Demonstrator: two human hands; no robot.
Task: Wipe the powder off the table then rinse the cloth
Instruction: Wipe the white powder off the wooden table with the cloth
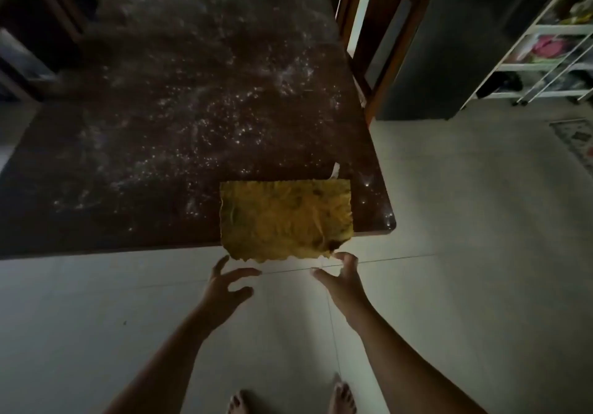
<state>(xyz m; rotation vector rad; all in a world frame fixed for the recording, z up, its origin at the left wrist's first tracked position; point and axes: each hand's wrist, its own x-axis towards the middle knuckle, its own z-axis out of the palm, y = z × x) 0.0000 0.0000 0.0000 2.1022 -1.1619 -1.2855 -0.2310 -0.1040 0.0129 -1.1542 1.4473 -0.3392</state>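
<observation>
A yellow cloth [285,219] with dark stains lies flat at the near right corner of the dark table [96,221], its front edge hanging over the table's rim. White powder [205,118] is scattered across most of the tabletop. My left hand [226,288] hovers just below the cloth's left front corner, fingers spread and empty. My right hand [341,277] is just below the cloth's right front corner, fingers apart, fingertips close to the cloth's edge but holding nothing.
A wooden chair [382,41] stands at the table's right side. A dark fridge [455,38] and a white shelf trolley [552,51] are at the far right. Pale tiled floor [449,253] lies around me, with my bare feet at the bottom.
</observation>
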